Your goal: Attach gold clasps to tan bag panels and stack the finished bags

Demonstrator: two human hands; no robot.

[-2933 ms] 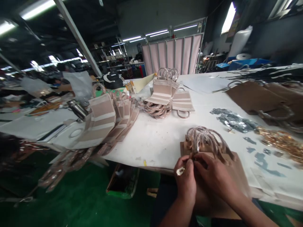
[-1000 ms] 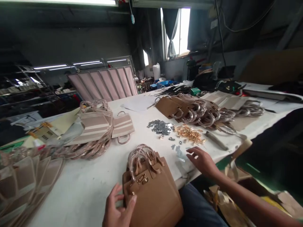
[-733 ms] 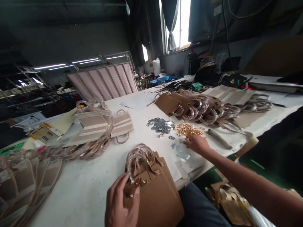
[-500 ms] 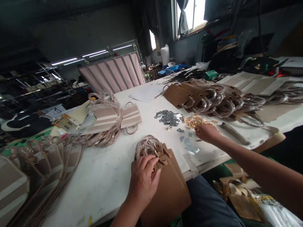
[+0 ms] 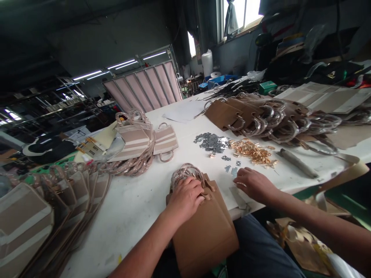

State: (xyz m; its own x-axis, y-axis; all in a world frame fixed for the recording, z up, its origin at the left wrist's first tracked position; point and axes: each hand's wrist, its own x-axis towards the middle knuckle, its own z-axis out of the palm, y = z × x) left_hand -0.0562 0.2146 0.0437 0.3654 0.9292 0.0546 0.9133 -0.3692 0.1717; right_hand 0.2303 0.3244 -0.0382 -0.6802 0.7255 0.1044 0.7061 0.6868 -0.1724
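**Left edge.** A row of striped bags [image 5: 58, 200] lies overlapped along the near left edge of the worktop [image 5: 139, 204]. A second heap of striped bags [image 5: 139, 139] lies further back, with its plastic-wrapped handles spilling toward the row.

**Centre.** A brown bag [image 5: 205, 231] lies flat at the near edge of the worktop, its lower part hanging over toward the person's lap. Its handles [image 5: 184, 172], wrapped in clear plastic, point away from the person. The left hand [image 5: 187, 197] rests on the top of this bag, just below the handles. The fingers [image 5: 199, 193] are curled together and closed down on the bag's top strap.

**Right of centre.** The right hand [image 5: 253, 184] lies palm down on the worktop, just beside the bag. Its fingers [image 5: 239, 178] are bent and close together, touching the surface next to a few small silver plates [image 5: 232, 168]. It cannot be told whether they pinch one. Behind them lie a heap of silver parts [image 5: 212, 141] and, touching it on the right, a heap of gold fittings [image 5: 252, 150].

**Right.** A grey-handled tool [image 5: 297, 165] lies near the gold fittings. A pile of brown bags [image 5: 255, 116] with looped handles lies behind, and flat cut panels [image 5: 321, 98] lie beyond it.
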